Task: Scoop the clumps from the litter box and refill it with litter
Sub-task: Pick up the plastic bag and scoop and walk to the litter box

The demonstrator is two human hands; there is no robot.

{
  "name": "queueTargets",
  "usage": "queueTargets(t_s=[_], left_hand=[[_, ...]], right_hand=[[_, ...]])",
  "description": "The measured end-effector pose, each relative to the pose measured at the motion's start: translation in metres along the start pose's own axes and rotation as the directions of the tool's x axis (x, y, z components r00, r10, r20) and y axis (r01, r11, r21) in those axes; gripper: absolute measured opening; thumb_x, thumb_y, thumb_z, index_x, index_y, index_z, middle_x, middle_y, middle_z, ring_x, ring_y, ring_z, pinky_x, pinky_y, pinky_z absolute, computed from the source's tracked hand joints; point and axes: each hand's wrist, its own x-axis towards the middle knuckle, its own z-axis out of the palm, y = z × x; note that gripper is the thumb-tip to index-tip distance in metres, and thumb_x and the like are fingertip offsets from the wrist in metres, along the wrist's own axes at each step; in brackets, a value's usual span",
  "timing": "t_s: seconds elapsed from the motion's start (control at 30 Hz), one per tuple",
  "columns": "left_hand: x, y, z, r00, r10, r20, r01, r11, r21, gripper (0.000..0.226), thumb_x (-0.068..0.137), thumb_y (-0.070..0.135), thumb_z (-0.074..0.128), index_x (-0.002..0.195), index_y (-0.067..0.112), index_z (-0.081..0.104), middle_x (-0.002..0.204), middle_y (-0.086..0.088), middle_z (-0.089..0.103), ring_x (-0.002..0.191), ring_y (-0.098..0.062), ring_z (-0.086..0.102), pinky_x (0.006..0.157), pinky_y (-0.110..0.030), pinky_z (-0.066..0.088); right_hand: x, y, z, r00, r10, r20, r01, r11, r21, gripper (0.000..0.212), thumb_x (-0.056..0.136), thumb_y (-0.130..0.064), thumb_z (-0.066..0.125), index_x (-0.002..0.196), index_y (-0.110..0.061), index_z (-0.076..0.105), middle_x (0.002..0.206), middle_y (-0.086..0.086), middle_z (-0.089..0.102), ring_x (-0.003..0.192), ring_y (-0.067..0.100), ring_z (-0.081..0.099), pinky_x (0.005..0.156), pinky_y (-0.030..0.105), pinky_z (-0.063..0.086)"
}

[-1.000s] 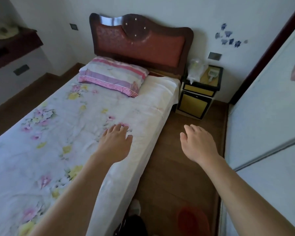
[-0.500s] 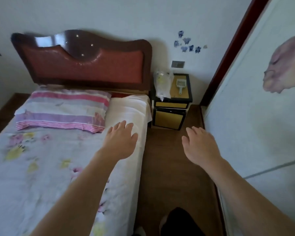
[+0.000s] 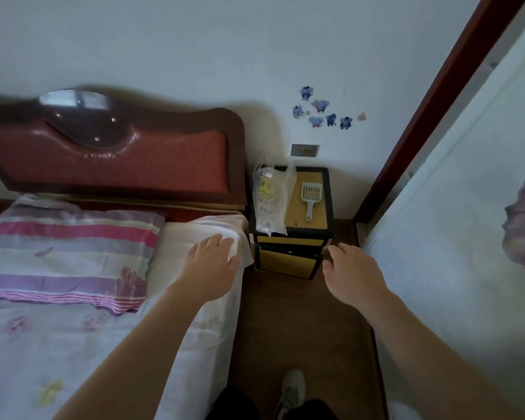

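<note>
Two bare hands reach forward, both empty with fingers loosely spread. The left hand (image 3: 211, 266) hovers over the near corner of the bed (image 3: 73, 344), above the white sheet beside the pillow (image 3: 67, 253); whether it touches the sheet cannot be told. The right hand (image 3: 353, 275) hangs over the brown floor (image 3: 300, 328) in the narrow aisle between bed and the pale panel (image 3: 452, 237) on the right, palm down, holding nothing.

Just ahead of both hands stands a small nightstand (image 3: 291, 256) with a black frame and yellow fronts, set in the corner beside the headboard (image 3: 119, 153). On its top lies a pale scoop (image 3: 310, 197) with a slotted head, handle pointing toward the person, on the right half. On the left half leans a clear plastic bag (image 3: 269, 204) with a yellow print; its contents cannot be made out. Scoop and bag lie near each other but apart. Neither hand touches them.

No litter box shows in this view.

On the wall above the nightstand sits a grey switch plate (image 3: 304, 150), and higher up a cluster of small blue stickers (image 3: 322, 112). A dark red door frame (image 3: 437, 101) runs diagonally up the right side. At the bottom edge a light shoe (image 3: 291, 389) is planted on the floor, with dark trouser legs at either side.
</note>
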Motion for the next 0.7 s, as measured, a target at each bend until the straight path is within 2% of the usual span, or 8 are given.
queueTargets(t_s=[0.2,0.27,0.43,0.7], left_hand=[[0.099,-0.005,-0.01,0.999,-0.031,0.043,0.032,0.999,-0.016,0.05,0.1,0.04,0.035,0.145,0.019,0.038,0.149,-0.004,0.041,0.137,-0.022,0.038,0.113,-0.04,0.03],[0.14,-0.007,-0.008,0.999,-0.016,0.047,0.017,0.999,-0.028,0.048,0.099,0.039,0.037,0.142,0.018,0.041,0.146,-0.003,0.044,0.134,-0.022,0.041,0.111,-0.039,0.032],[0.245,-0.012,0.003,0.996,0.024,0.081,-0.019,0.998,-0.059,0.047,0.097,0.04,0.044,0.139,0.019,0.042,0.142,-0.001,0.047,0.13,-0.021,0.045,0.106,-0.038,0.039],[0.38,-0.021,0.041,0.977,-0.024,0.211,0.051,0.991,-0.124,0.055,0.098,0.039,0.048,0.145,0.013,0.037,0.146,-0.008,0.044,0.133,-0.026,0.043,0.107,-0.04,0.037]], right_hand=[[0.105,0.007,-0.022,1.0,-0.016,-0.004,0.016,1.0,0.022,0.042,0.103,-0.037,0.034,0.136,-0.019,0.052,0.129,0.001,0.059,0.119,0.02,0.054,0.1,0.037,0.048],[0.139,0.007,-0.022,1.0,-0.002,0.011,0.002,1.0,0.018,0.04,0.103,-0.036,0.036,0.135,-0.018,0.053,0.132,0.002,0.058,0.121,0.02,0.054,0.1,0.036,0.046],[0.222,0.011,-0.008,0.993,0.103,0.064,-0.107,0.993,0.051,0.04,0.101,-0.036,0.042,0.137,-0.018,0.05,0.134,0.001,0.057,0.12,0.02,0.054,0.097,0.034,0.047],[0.337,0.033,0.036,0.946,0.226,0.23,-0.26,0.957,0.127,0.04,0.102,-0.035,0.038,0.136,-0.016,0.049,0.132,0.005,0.057,0.118,0.023,0.056,0.092,0.038,0.05]])
